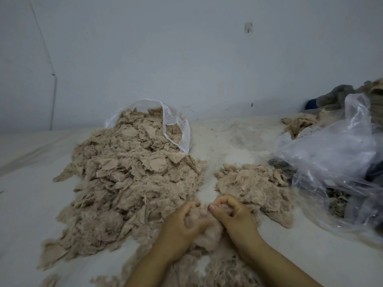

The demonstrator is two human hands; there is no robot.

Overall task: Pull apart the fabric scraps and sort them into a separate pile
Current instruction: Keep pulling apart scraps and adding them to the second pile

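A large pile of beige fabric scraps [128, 187] spills from a clear bag [176, 129] toward the surface's left side; a smaller pile [255, 187] lies right of it. At the near edge, left hand [182, 228] and right hand [234, 216] both grip one fluffy clump [205, 226].

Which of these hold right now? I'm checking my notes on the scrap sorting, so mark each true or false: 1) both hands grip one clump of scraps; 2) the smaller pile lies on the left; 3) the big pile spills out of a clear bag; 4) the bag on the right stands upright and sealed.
1) True. The left hand and right hand both grip the beige clump between them.
2) False. The smaller pile lies to the right; the big pile is on the left.
3) True. Its far end sits inside the clear bag.
4) False. The right-hand plastic bag lies crumpled and slumped on the white sheet.
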